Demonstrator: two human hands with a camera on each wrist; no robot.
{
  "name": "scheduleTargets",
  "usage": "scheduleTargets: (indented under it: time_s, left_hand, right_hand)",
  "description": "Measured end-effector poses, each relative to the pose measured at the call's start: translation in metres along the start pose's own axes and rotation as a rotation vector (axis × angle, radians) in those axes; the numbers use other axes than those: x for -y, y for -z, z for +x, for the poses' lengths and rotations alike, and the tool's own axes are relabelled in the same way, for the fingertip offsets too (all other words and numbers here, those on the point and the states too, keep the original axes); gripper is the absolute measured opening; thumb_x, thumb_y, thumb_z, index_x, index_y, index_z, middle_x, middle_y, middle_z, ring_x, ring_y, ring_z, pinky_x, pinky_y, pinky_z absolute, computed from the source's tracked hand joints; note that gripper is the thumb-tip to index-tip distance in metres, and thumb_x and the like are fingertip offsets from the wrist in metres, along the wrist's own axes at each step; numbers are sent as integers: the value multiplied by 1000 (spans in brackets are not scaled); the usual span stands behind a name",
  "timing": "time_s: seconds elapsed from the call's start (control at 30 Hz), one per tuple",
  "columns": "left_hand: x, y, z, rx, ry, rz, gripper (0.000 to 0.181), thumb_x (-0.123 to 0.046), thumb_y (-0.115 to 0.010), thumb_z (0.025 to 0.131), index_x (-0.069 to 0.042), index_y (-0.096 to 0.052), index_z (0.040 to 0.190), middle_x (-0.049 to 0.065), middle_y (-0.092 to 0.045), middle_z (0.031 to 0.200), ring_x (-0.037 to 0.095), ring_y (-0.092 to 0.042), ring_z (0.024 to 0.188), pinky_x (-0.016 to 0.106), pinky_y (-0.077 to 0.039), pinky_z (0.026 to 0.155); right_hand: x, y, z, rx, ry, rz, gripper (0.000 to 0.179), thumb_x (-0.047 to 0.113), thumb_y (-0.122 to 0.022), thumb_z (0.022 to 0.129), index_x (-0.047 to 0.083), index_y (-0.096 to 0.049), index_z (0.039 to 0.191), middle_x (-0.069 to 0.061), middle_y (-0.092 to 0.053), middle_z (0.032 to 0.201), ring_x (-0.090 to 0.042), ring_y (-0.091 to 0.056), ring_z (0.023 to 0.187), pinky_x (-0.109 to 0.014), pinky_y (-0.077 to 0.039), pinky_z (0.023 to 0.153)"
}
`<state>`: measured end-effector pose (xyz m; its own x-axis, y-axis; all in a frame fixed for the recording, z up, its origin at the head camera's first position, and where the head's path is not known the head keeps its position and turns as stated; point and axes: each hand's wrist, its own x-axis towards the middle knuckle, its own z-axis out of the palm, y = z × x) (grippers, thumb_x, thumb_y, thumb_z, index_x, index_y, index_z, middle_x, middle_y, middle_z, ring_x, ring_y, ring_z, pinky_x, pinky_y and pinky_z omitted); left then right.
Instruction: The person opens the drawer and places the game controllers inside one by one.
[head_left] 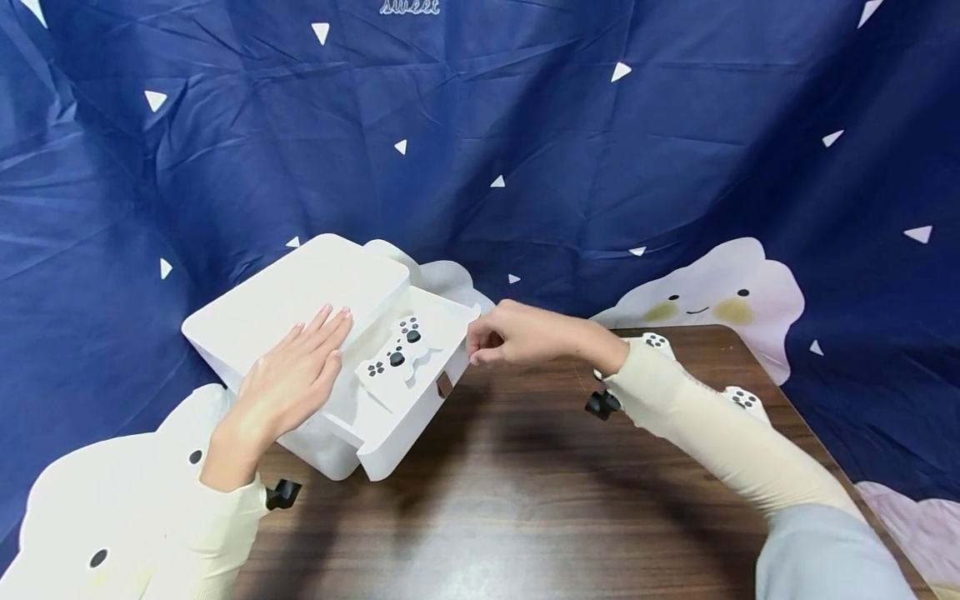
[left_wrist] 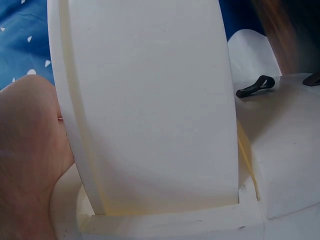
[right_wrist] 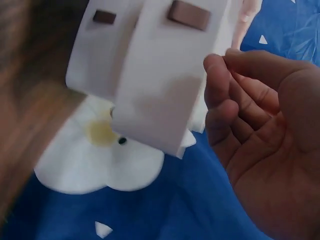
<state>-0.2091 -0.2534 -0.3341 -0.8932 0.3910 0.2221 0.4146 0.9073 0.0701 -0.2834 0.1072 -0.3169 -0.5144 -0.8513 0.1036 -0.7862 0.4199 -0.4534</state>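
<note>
My left hand (head_left: pixel 300 367) rests on the top of a white drawer unit (head_left: pixel 281 312), its fingers straight. One drawer (head_left: pixel 390 437) is pulled out, and a white game controller (head_left: pixel 395 354) with black sticks lies inside it. In the left wrist view the unit's white panel (left_wrist: pixel 150 110) fills the middle, beside the heel of the hand. My right hand (head_left: pixel 517 333) is at the drawer's far right corner. In the right wrist view its fingers are curled, tips close together right at the rim, with nothing visible between them. A brown pull tab (right_wrist: pixel 189 15) marks the drawer front.
Two more white controllers, one by the right wrist (head_left: pixel 657 342) and one beyond the forearm (head_left: pixel 744 400), lie on the dark wooden table (head_left: pixel 480 517). Behind hangs a blue cloth (head_left: pixel 480 108) with white triangles and clouds. Below the open drawer sits another front (right_wrist: pixel 100 55).
</note>
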Motion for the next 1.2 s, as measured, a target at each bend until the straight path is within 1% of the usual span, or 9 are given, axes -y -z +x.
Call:
scheduleTargets:
  time_s: [0.17,0.23,0.33,0.4,0.53,0.7,0.83,1.03,1.2]
  left_hand:
    - [-1,-1,0,-2,-1,10,56,-30,-31,115,-13,-33,168,5,-29,176,29,-24,166,57,-24,134]
    - [-1,-2,0,-5,0,14,56,-30,-31,115,-12,-33,168,5,-29,176,29,-24,166,57,-24,135]
    - [-2,-2,0,-7,-1,14,56,-30,-31,115,-12,-33,168,5,-29,176,29,-24,166,57,-24,135]
    - [-2,-2,0,-10,0,12,56,-30,-31,115,-12,-32,168,5,-29,176,29,-24,166,57,-24,135]
    - [-2,-3,1,-11,-2,11,56,-31,-31,115,-12,-33,168,5,-30,176,29,-24,166,57,-24,134]
    - [-2,-3,1,-3,1,11,56,-31,-30,115,-12,-32,168,6,-29,176,29,-23,166,57,-24,135]
    - [-1,-3,1,-8,-2,12,56,-31,-30,115,-12,-33,168,6,-30,176,29,-24,165,57,-25,134]
    - [0,-2,0,-16,-6,8,56,-30,-31,115,-12,-34,168,6,-31,176,30,-25,165,56,-25,134]
    - [0,-1,-1,-9,-7,-4,56,-31,-30,115,-12,-33,168,6,-30,176,31,-24,165,57,-24,134]
  right_hand:
    - [-8,-34,-3,-60,-68,164,11,21,-72,103,17,-75,94,-2,-73,77,-23,-70,66,-22,-56,61]
    - [-10,-47,-4,-77,-103,226,13,26,-70,105,18,-74,96,-2,-73,78,-29,-70,63,-23,-55,58]
    - [-12,-67,-2,-92,-149,277,17,34,-66,107,20,-74,101,-2,-74,81,-30,-70,60,-24,-55,55]
    - [-12,-78,-1,-95,-175,295,21,39,-64,108,21,-74,102,4,-74,81,-27,-72,60,-25,-57,59]
    - [-10,-94,0,-95,-225,412,30,44,-60,109,18,-71,98,-1,-75,83,-26,-73,61,-29,-58,62]
    - [-6,-104,1,-102,-282,616,41,44,-58,110,10,-64,89,-6,-70,76,-22,-67,56,-28,-50,51]
    - [-3,-105,3,-92,-285,736,43,40,-55,111,5,-62,86,-2,-66,70,-16,-60,52,-22,-40,45]
    - [3,-103,8,-98,-246,827,43,32,-52,113,-9,-64,105,0,-69,76,-14,-55,51,-21,-35,41]
    - [5,-104,11,-127,-242,868,36,26,-52,113,-5,-65,100,-1,-66,73,-14,-53,49,-23,-33,39]
